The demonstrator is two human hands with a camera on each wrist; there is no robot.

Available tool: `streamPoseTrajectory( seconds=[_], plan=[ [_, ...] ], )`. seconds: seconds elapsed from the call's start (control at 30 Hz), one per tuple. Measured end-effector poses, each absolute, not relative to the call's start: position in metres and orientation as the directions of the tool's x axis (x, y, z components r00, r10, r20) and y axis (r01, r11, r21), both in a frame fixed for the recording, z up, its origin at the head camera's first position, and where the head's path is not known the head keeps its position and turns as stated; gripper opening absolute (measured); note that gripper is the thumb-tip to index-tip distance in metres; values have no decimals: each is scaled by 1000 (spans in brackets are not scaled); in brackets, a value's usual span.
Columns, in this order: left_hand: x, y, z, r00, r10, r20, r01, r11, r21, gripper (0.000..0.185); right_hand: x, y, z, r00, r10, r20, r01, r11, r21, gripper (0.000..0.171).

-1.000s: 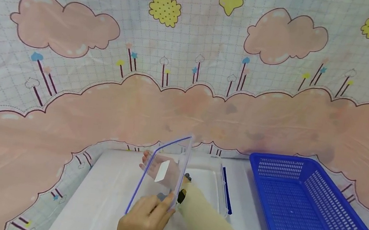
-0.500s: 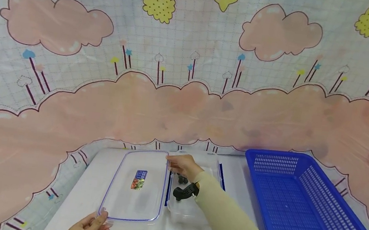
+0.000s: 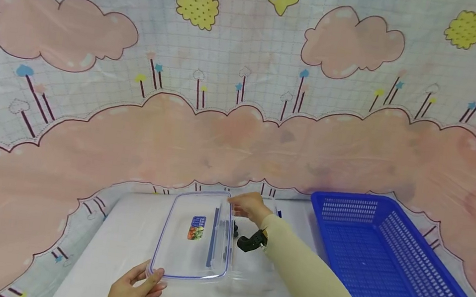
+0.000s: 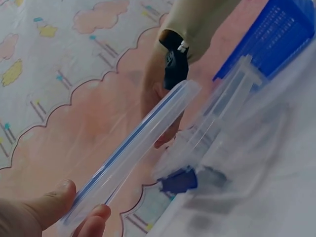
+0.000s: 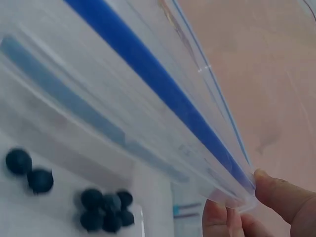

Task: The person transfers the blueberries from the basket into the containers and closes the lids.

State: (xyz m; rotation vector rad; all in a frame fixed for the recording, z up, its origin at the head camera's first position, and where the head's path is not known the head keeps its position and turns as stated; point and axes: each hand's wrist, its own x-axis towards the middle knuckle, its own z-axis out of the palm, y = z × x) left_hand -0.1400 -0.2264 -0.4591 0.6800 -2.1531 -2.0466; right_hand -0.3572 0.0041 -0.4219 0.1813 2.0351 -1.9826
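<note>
A clear plastic lid (image 3: 176, 256) with a blue sealing ring and a small picture label is held raised and tilted between both hands. My left hand (image 3: 134, 288) pinches its near left corner, thumb on top. At the far right corner my right hand (image 3: 253, 205) grips the rim, with thumb and fingers on opposite faces in the right wrist view. Below lies a clear food container (image 3: 244, 274) with blue side latches, partly covered by the lid and right arm. Several dark round fruits (image 5: 101, 210), like blueberries, lie inside it.
A blue perforated plastic basket (image 3: 375, 272) stands on the right side of the white table (image 3: 118, 233). Behind the table hangs a patterned cloth (image 3: 176, 135) with clouds. A black device (image 3: 253, 241) is strapped to the right wrist.
The lid was steeply tipped with the right arm behind it, then turned flatter, label showing, with the right hand on its far corner. Now both hands have shifted it right, over the container's left side.
</note>
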Motion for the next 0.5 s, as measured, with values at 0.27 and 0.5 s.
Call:
streamPoseTrajectory(
  seconds=[0.27,0.5],
  plan=[
    [-161,-186,-453,-937,-297,-185,-213,63,975,75,-366,56,-418,-946,-38,-323,317,117,-941,35],
    [-173,-155,-452,-957,-228,-181,-190,21,981,62,-375,96,-422,-938,-7,-346,341,160,-926,34]
  ],
)
